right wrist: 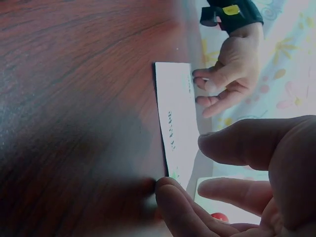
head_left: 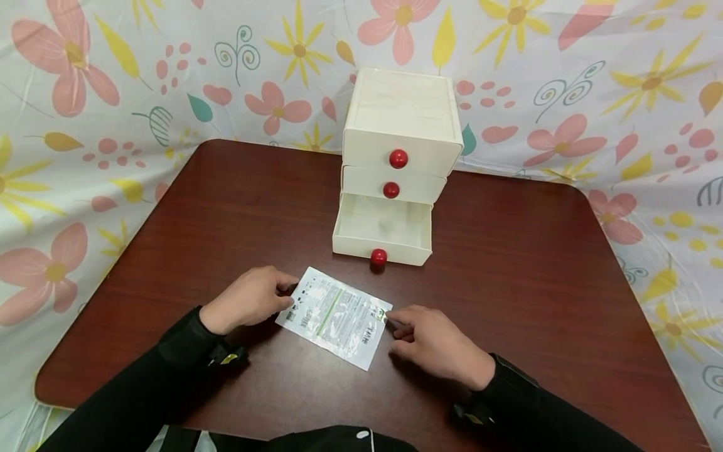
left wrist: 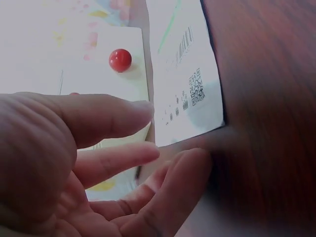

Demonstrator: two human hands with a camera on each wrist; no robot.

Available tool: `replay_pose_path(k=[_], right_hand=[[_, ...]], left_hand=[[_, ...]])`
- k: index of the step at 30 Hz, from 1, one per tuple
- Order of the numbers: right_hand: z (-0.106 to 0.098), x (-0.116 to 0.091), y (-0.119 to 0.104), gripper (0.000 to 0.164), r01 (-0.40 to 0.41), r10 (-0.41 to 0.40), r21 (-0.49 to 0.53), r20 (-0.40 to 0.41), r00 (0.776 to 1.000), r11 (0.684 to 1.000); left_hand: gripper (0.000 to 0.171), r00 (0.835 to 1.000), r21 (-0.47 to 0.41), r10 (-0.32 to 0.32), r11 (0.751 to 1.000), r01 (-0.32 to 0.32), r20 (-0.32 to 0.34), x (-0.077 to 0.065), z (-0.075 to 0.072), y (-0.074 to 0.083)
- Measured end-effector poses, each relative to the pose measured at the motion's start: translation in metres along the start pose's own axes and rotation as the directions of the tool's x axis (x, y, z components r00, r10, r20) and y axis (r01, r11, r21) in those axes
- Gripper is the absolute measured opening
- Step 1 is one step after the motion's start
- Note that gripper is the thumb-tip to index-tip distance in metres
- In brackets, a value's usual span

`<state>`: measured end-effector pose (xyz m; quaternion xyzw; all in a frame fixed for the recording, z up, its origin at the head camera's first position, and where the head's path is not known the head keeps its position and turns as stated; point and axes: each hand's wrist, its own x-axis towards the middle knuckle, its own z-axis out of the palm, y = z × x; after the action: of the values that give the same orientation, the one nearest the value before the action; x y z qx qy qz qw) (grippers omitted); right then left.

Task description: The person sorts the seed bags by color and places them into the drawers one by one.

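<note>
A flat white foil packet with printed text, a green stripe, a barcode and a QR code lies on the table in front of the drawers. My left hand is at its left edge, fingers loosely bent. In the left wrist view, the thumb and fingertips are apart, with the packet's corner just beyond them. On the opposite side, my right hand has its fingertips right at the packet's edge. The right wrist view shows the thumb apart from the fingers, with nothing gripped between them.
A cream three-drawer box with red knobs stands at the back of the brown table. Its bottom drawer is pulled out, while the upper two are closed. A flower-printed curtain hangs behind and around the table.
</note>
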<state>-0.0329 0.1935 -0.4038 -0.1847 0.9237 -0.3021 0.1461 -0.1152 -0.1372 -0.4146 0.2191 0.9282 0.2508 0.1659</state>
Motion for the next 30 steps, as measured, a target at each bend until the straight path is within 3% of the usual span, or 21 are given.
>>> replay_pose_path(k=[7,17,21,26,28,30], right_hand=[[0.001,0.002,-0.002,0.042,-0.016,0.016,0.012,0.003,1.0,1.0],[0.006,0.004,-0.004,0.04,0.0,0.0,0.0,-0.013,1.0,1.0],[0.009,0.005,-0.004,0.041,-0.003,0.002,-0.019,-0.017,1.0,1.0],[0.011,0.006,-0.005,0.043,0.02,-0.02,0.018,-0.009,1.0,1.0],[0.01,0.007,-0.006,0.042,0.012,-0.012,0.037,0.0,1.0,0.999],[0.008,0.006,-0.008,0.042,-0.009,0.008,0.042,0.009,1.0,0.999]], left_hand=[[0.028,1.0,-0.013,-0.028,1.0,0.028,-0.011,0.001,0.004,-0.001],[0.005,1.0,0.06,0.024,0.998,-0.024,0.005,0.005,0.005,0.005],[0.004,1.0,0.056,0.008,0.998,-0.01,0.021,0.007,0.007,0.008],[0.016,0.996,-0.089,-0.017,0.996,0.025,0.086,0.008,0.012,0.016],[0.012,0.997,-0.097,0.004,0.995,0.004,0.075,0.007,0.013,0.018],[0.021,0.999,-0.044,0.02,0.999,-0.019,0.027,0.005,0.012,0.018]])
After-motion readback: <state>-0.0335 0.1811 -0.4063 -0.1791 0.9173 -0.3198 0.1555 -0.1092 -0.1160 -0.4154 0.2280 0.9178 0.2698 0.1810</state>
